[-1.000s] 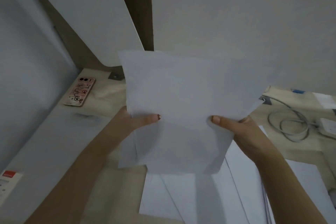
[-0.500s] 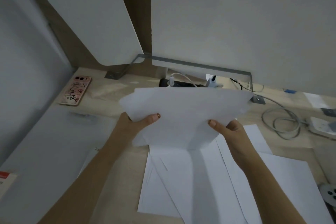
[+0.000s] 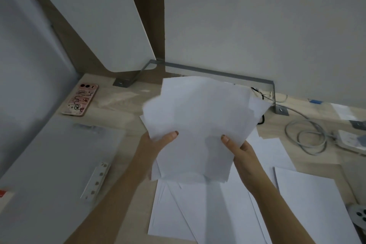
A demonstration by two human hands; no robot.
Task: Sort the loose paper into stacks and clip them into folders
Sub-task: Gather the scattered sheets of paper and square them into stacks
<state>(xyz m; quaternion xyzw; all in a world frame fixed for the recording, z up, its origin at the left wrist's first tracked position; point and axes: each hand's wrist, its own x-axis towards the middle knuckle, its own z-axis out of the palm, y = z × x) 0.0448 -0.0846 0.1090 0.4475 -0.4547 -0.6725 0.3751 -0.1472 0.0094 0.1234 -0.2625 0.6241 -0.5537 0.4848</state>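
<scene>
Left hand point(image 3: 157, 145) grips the lower-left edge of an untidy bundle of white paper sheets point(image 3: 200, 121). Its thumb is pressed flat on the top sheet and its other fingers are hidden beneath, so I cannot tell how they lie. The right hand point(image 3: 242, 152) holds the lower-right edge the same way, thumb on top and fingers out of sight under the bundle. I record the bundle as raised off the light wooden desk point(image 3: 122, 105), with its sheets fanned and out of line at the upper corners.

Directly below the bundle, more loose white sheets point(image 3: 198, 216) lie overlapped at differing angles on the desk. A separate single white sheet point(image 3: 309, 204) lies flat to their right.

To the left, a flat pale grey folder point(image 3: 49, 164) lies on the desk, with a white perforated fastener strip point(image 3: 96, 180) resting on it near its right edge. Neither hand touches the folder.

Other items noted:
- A pink phone with cartoon stickers point(image 3: 81, 99) lies back-up at the far left corner.
- A coiled grey cable point(image 3: 309, 138) sits at far right, beside a white adapter block point(image 3: 348, 140).
- A white partition panel point(image 3: 257, 25) stands behind the desk on a grey metal bracket point(image 3: 217, 72).
- A small red-and-white object point(image 3: 4, 194) shows at the left edge; I cannot identify it.
</scene>
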